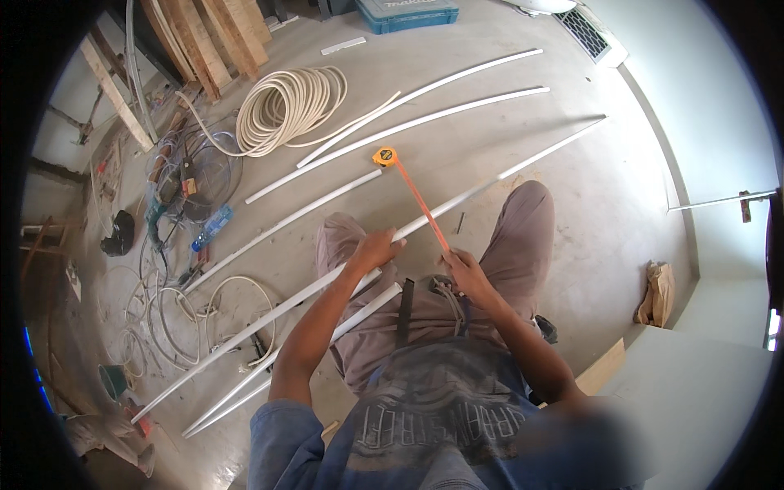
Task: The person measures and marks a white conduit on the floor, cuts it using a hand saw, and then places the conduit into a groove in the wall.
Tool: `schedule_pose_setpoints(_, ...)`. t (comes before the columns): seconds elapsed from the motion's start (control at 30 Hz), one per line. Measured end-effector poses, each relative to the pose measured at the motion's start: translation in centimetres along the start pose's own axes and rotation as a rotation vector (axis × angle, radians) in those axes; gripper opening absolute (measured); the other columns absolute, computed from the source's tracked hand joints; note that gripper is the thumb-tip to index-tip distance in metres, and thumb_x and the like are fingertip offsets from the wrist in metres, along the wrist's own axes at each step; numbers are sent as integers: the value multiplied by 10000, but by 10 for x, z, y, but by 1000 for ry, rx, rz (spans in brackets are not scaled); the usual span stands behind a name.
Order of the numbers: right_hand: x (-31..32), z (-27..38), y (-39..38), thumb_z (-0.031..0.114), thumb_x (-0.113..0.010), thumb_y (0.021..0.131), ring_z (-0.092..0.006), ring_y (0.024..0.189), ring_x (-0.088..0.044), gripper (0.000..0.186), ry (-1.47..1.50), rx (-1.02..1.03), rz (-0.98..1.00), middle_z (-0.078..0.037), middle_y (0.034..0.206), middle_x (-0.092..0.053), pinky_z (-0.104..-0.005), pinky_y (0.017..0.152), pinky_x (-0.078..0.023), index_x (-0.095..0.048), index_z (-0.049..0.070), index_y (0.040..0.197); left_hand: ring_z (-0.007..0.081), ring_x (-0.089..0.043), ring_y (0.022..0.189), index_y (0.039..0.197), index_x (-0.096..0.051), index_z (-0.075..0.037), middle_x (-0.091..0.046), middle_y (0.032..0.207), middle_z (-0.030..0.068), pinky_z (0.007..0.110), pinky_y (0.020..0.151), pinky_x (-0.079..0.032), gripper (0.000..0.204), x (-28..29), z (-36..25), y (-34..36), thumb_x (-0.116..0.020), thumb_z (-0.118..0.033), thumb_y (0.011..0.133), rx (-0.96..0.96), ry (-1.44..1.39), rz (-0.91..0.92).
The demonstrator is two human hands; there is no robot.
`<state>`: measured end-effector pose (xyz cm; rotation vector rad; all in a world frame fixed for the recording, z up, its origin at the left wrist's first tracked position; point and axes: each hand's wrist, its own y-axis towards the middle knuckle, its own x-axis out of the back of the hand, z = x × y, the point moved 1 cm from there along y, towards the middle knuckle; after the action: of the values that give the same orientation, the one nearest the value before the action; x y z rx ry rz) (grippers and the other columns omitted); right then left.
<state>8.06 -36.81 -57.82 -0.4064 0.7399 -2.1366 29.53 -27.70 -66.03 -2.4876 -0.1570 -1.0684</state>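
My left hand (376,250) is closed around a long white plastic conduit (269,317) that slants across my lap from lower left to upper right. In my right hand (465,274) I pinch the end of an orange tape blade (418,200), above my lap. The blade runs up across the conduit to the yellow-and-black tape measure case (385,157), which is beyond my knees. Two shorter white lengths (367,310) lie under my left forearm, partly hidden by it.
More white lengths (400,131) lie ahead on the concrete floor beside a coil of cream hose (286,110). Left are a corded power tool (157,216), a blue bottle (212,228) and tangled cables. A teal case (406,16) stands at the back, a brown paper bag (656,294) right.
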Motion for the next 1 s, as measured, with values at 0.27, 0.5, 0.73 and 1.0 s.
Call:
schedule_pose_setpoints(0.27,-57,-49,125,126,-434,919,-418,723,-593,200,-680,775,-252,-224,766,-607,-482,649,-471,-564,-9,852,410,-616,864,999,-608,-5,-641,878,232,500,776,-467,378,-3,20,17,-548,-362,890,-36,76,-69)
schedule_pose_setpoints(0.5,-61,-35,121,220,-450,924,-429,799,-598,264,-830,520,-225,-237,855,-627,-526,681,-470,-579,-7,960,395,-635,848,911,-627,-21,-654,841,226,491,731,-494,307,-12,17,20,-602,-317,834,37,79,-157)
schedule_pose_setpoints(0.73,-74,-2,117,148,-467,851,-428,833,-598,219,-1009,410,-229,-258,844,-626,-508,746,-463,-591,-21,918,385,-639,843,899,-633,-36,-659,849,205,483,734,-498,284,-9,15,21,-615,-308,821,84,50,-195)
schedule_pose_setpoints(1.0,-39,-28,22,117,-478,825,-454,765,-598,179,-1100,324,-190,-252,766,-618,-539,710,-463,-580,-15,889,371,-629,875,905,-626,-45,-657,882,188,481,760,-483,268,-14,34,23,-628,-299,817,54,57,-218)
